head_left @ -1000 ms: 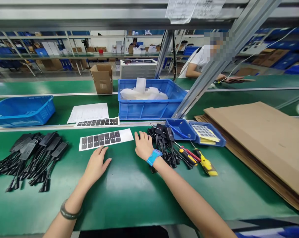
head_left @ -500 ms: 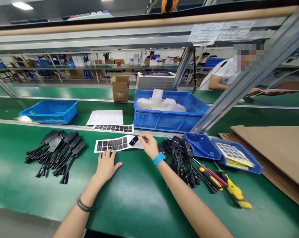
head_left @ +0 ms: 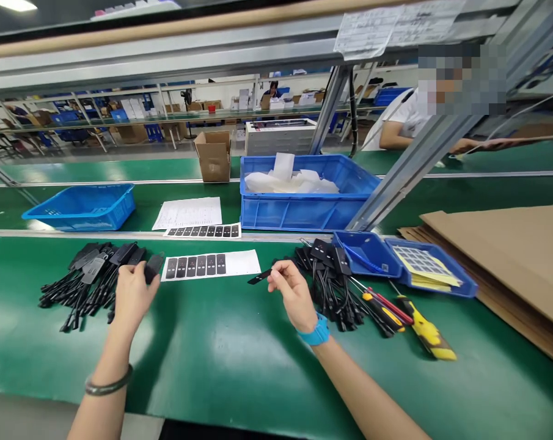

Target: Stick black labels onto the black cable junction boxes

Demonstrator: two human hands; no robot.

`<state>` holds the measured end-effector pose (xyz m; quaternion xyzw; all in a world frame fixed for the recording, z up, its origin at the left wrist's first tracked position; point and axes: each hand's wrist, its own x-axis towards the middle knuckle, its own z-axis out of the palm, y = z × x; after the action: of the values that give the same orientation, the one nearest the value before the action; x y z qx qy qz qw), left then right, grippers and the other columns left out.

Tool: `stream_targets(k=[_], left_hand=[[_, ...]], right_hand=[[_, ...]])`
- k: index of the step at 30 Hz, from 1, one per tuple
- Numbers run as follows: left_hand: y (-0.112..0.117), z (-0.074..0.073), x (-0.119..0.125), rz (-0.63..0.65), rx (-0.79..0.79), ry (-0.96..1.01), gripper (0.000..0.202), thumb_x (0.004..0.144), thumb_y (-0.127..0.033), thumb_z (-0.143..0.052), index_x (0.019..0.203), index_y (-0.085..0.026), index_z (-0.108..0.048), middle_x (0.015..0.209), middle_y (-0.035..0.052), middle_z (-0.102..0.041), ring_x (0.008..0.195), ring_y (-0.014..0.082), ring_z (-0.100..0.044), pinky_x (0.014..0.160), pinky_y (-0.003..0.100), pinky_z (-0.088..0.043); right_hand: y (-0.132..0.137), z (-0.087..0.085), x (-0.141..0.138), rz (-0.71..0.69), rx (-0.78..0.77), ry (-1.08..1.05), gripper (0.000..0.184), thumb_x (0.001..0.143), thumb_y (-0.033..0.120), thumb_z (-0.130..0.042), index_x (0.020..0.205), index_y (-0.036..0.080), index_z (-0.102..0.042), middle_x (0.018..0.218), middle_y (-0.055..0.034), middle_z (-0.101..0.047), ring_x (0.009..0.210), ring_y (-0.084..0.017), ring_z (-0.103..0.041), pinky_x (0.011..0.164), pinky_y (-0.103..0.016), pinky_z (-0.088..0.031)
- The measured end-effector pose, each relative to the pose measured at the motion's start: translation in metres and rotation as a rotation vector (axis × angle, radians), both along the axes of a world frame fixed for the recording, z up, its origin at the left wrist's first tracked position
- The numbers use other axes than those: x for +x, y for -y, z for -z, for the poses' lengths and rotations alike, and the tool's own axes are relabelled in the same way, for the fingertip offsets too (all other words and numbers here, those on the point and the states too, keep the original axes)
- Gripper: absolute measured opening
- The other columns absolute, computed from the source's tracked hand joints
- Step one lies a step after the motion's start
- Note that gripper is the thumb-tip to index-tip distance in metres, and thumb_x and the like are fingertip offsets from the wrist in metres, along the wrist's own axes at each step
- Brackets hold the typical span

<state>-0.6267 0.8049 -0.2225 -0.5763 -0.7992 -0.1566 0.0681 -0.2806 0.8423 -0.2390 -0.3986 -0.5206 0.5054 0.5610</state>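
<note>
My right hand (head_left: 293, 293) pinches a small black sticker (head_left: 259, 278) above the green bench, close to the right end of a white label sheet (head_left: 242, 263). Several black stickers stay on that sheet's left part, and its right part is bare white. At the left, my left hand (head_left: 133, 290) has its fingers closed on a black cabled module (head_left: 154, 266), whose flat box end shows above the hand. This module is at the right side of a pile of similar black cabled modules (head_left: 90, 272). Another group of black modules (head_left: 329, 287) lies right of my right hand.
Behind the sheet lie a second sticker strip (head_left: 203, 231) and a printed paper (head_left: 189, 212). Blue bins (head_left: 303, 211) and a blue basket (head_left: 81, 214) stand at the back. Screwdrivers (head_left: 386, 311), a yellow-handled tool (head_left: 427, 333) and cardboard (head_left: 509, 256) are rightward. A co-worker (head_left: 395, 125) sits beyond the frame post.
The sticker has come off the sheet in my right hand, which has moved slightly right and down. My left hand has left the sheet, gone left and gripped a module.
</note>
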Motion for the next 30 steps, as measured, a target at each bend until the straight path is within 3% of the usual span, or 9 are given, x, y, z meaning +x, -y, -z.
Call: stream_targets(k=[3,6,9,12,18,23,30], left_hand=[[-0.003,0.010,0.036,0.240,0.004,0.456,0.036,0.084,-0.045,-0.061,0.108,-0.018,-0.060,0.095,0.0098,-0.064,0.091,0.0285,-0.063,0.078,0.038,-0.051],[-0.007,0.020,0.088,0.388,-0.092,1.005,0.036,0.083,-0.046,-0.067,0.106,-0.020,-0.059,0.086,0.0045,-0.065,0.074,0.0204,-0.064,0.068,0.031,-0.051],[-0.006,0.027,0.135,0.419,-0.265,1.452,0.043,0.080,-0.044,-0.073,0.109,-0.018,-0.057,0.088,0.0041,-0.067,0.062,0.0127,-0.060,0.060,0.026,-0.048],[0.000,0.029,0.161,0.345,-0.392,1.715,0.051,0.075,-0.041,-0.080,0.111,-0.016,-0.054,0.096,0.0080,-0.070,0.068,0.0115,-0.062,0.066,0.026,-0.051],[0.012,0.031,0.166,0.356,-0.455,1.821,0.061,0.071,-0.031,-0.085,0.119,-0.015,-0.051,0.094,0.0080,-0.073,0.084,0.0193,-0.070,0.081,0.033,-0.055],[0.016,0.029,0.168,0.410,-0.548,1.839,0.066,0.074,-0.024,-0.082,0.130,-0.014,-0.047,0.104,0.0125,-0.074,0.091,0.0205,-0.071,0.090,0.036,-0.053],[0.020,0.027,0.169,0.420,-0.601,1.864,0.069,0.076,-0.025,-0.080,0.136,-0.013,-0.047,0.099,0.0115,-0.075,0.093,0.0212,-0.071,0.087,0.034,-0.054]], right_hand=[[0.004,0.004,-0.004,-0.054,-0.020,-0.006,0.027,0.089,0.048,-0.060,0.086,0.023,-0.053,0.072,0.0026,-0.055,0.057,-0.012,-0.054,0.056,-0.027,-0.046],[0.007,0.008,-0.003,-0.086,-0.043,-0.011,0.027,0.090,0.049,-0.058,0.086,0.023,-0.053,0.072,0.0031,-0.053,0.054,-0.011,-0.053,0.054,-0.027,-0.045],[0.007,0.011,0.000,-0.075,-0.071,-0.008,0.028,0.089,0.050,-0.059,0.085,0.023,-0.054,0.073,0.0031,-0.050,0.055,-0.010,-0.050,0.052,-0.026,-0.046],[0.008,0.011,0.004,-0.071,-0.105,-0.009,0.030,0.087,0.052,-0.060,0.084,0.023,-0.053,0.072,0.0036,-0.049,0.054,-0.010,-0.049,0.049,-0.024,-0.045],[0.011,0.007,0.004,-0.130,-0.163,0.062,0.027,0.086,0.047,-0.063,0.083,0.021,-0.054,0.068,0.0051,-0.051,0.044,-0.007,-0.047,0.043,-0.022,-0.038],[0.016,0.007,0.001,-0.118,-0.162,0.174,0.023,0.083,0.041,-0.067,0.081,0.019,-0.061,0.068,0.0017,-0.057,0.049,-0.009,-0.048,0.043,-0.022,-0.039],[0.020,0.008,-0.002,-0.124,-0.204,0.221,0.020,0.083,0.038,-0.068,0.081,0.019,-0.064,0.069,-0.0004,-0.060,0.056,-0.011,-0.053,0.046,-0.022,-0.043]])
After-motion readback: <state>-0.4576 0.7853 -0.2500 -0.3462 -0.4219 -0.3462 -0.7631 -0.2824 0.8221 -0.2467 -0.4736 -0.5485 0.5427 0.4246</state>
